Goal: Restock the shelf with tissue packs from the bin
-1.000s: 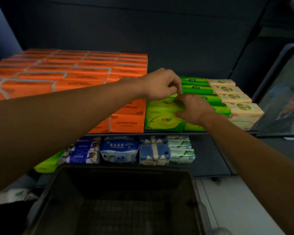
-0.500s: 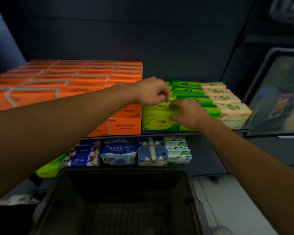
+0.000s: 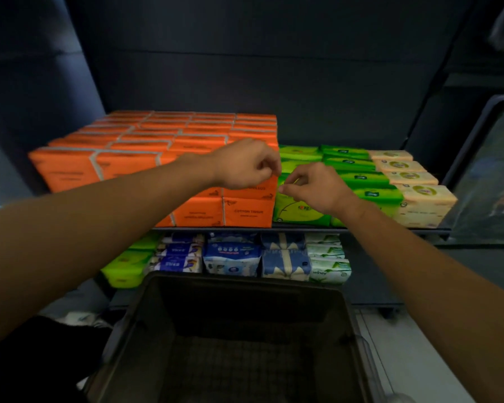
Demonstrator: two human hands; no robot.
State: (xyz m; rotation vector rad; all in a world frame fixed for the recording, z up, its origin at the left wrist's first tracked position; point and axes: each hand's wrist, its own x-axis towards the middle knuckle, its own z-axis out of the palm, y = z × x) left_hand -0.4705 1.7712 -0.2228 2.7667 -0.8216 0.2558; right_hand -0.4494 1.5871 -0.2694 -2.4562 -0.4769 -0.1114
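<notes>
A bright green tissue pack (image 3: 300,212) stands at the front of the upper shelf (image 3: 370,230), between stacked orange packs (image 3: 122,167) and darker green packs (image 3: 358,177). My right hand (image 3: 317,189) rests on top of it, thumb and forefinger pinched at its upper left edge. My left hand (image 3: 245,164) hovers just left of it over the orange stack's corner, fingers curled shut with nothing visible in them. The dark grey bin (image 3: 245,282) sits below me, and its mesh floor shows no packs.
Beige packs (image 3: 419,199) fill the shelf's right end. The lower shelf holds blue, white and green packs (image 3: 230,257). A dark framed panel (image 3: 492,170) leans at the right. White floor (image 3: 419,359) lies right of the bin.
My right hand has gone from pressing flat on the green pack to a pinch at its top edge. My left hand has shifted slightly left. The view has drawn back a little.
</notes>
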